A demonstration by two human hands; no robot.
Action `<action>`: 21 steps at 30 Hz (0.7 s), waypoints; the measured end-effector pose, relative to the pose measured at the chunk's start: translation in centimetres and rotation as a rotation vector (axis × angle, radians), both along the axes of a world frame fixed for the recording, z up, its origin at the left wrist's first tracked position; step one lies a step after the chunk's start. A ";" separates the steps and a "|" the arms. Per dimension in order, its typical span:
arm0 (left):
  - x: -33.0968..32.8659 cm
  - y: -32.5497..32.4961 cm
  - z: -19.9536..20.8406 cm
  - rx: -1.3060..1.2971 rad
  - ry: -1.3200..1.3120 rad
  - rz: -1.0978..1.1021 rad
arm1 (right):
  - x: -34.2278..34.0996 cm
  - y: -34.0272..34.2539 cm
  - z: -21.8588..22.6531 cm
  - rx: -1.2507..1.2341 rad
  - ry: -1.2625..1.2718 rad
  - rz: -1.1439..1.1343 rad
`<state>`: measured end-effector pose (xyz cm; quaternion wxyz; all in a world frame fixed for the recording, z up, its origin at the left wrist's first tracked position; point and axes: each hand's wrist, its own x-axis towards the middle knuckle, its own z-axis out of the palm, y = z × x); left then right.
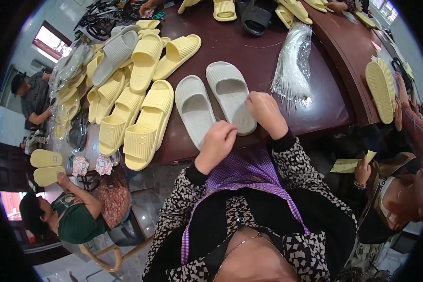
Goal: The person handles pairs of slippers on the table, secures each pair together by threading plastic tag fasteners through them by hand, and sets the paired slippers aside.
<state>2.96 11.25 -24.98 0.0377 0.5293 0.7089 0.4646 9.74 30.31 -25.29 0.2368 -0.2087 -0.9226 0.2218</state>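
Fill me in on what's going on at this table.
The person has two grey slide sandals lying side by side on the dark red table. The left hand is at the heel of the left grey slide, the right hand at the outer edge of the right grey slide. Whether the fingers pinch something thin is too small to tell. Yellow slides are piled to the left; a bundle of whitish strands lies to the right.

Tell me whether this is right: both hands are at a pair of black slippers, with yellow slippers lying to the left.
The colour is wrong: the head view shows the pair of slippers at the left hand and right hand is light grey, not black. Yellow slippers do lie to the left.
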 end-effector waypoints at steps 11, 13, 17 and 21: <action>-5.8 1.7 -1.5 -0.032 0.109 0.315 | -4.4 -1.2 0.5 -0.072 0.111 0.122; -6.2 2.0 -1.7 -0.055 0.147 0.337 | -4.1 -0.8 1.0 -0.056 0.130 0.104; -6.6 2.3 -1.8 -0.021 0.173 0.327 | -4.9 2.5 2.2 -0.040 0.280 0.093; -6.9 2.1 -1.9 0.004 0.218 0.315 | -9.3 7.7 2.4 -0.031 0.078 0.052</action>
